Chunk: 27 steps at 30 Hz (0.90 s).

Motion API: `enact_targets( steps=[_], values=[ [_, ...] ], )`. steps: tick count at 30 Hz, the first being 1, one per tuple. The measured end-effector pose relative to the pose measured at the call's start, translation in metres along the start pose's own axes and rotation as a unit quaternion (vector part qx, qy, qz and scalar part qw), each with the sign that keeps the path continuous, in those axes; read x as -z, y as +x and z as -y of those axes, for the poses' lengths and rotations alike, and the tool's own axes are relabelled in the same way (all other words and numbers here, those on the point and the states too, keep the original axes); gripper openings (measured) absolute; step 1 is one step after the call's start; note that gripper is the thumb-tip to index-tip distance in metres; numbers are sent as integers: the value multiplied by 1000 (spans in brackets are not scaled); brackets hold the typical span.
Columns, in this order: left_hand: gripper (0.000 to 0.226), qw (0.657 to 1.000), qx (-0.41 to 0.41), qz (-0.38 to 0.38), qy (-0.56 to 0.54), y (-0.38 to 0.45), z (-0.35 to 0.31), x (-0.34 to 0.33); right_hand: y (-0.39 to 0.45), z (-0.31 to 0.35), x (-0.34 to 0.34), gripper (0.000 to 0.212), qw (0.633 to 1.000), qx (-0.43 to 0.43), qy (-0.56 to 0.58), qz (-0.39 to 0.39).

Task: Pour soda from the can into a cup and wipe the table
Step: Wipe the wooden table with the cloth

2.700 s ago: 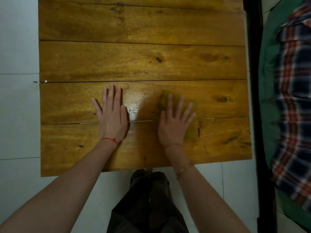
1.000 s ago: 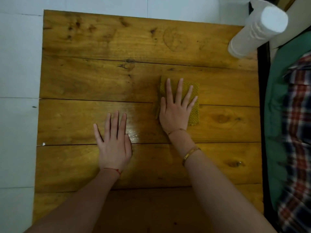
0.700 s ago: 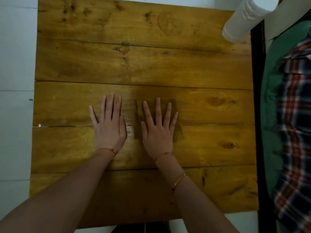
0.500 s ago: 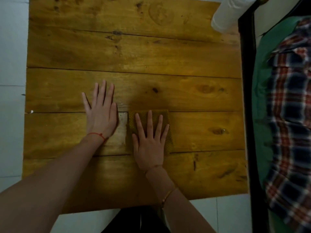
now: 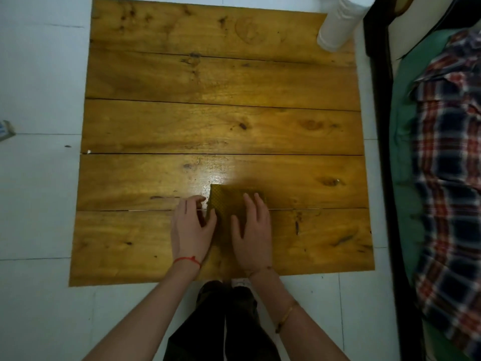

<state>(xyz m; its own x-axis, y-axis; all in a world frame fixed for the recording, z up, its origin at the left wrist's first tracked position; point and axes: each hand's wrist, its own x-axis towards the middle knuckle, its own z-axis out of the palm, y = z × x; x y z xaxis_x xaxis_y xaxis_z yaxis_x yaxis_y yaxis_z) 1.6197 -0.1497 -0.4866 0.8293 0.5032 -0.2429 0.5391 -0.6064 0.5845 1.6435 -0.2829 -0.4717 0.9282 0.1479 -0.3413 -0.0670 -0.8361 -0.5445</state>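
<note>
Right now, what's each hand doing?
Left hand: fingers curled, thumb at the cloth's left edge; a grip cannot be told.
Right hand: open, lying flat on the cloth.

No readable text, label or number anywhere in view

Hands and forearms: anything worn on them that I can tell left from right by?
Both forearms are bare, no sleeves or gloves. The left hand has a thin red string around its wrist. The right hand has a slim gold bangle further up the forearm.
</note>
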Motion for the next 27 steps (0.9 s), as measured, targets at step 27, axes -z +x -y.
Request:
enact_targets(
  steps=[27],
  values=[
    [16, 902, 264, 133, -315, -17, -22, 23, 16, -24, 66, 15, 885, -289, 350, 105]
  ],
)
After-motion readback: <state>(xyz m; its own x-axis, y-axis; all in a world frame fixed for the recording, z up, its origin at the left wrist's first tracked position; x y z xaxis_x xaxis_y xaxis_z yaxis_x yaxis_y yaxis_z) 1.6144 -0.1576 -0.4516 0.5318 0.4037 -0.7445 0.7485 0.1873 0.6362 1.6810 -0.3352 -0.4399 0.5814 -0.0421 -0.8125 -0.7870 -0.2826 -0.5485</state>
